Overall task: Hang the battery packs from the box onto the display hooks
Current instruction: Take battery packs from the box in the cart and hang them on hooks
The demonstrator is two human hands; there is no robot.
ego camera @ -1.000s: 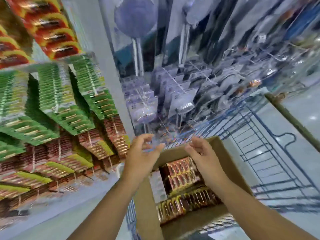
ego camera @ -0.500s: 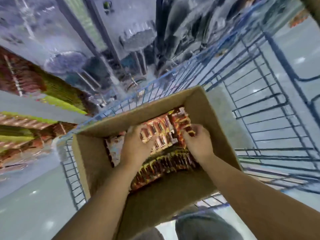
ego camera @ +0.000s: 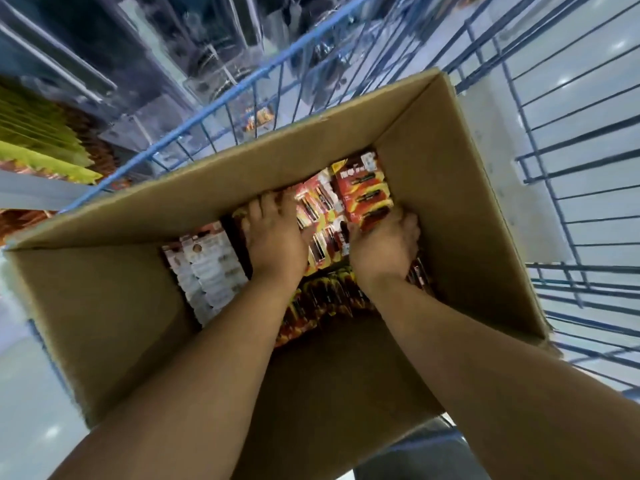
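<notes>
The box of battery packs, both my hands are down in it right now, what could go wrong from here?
1. The right hand curls round the edge of a red pack in a tight row; pulling it may drag neighbours out.
2. The left hand lies across loose packs; they could slide or bend.
3. The box sits in a wire cart; a hard tug could tip it.

A shop: blue wire trolley beside racks of hanging packaged goods.
</notes>
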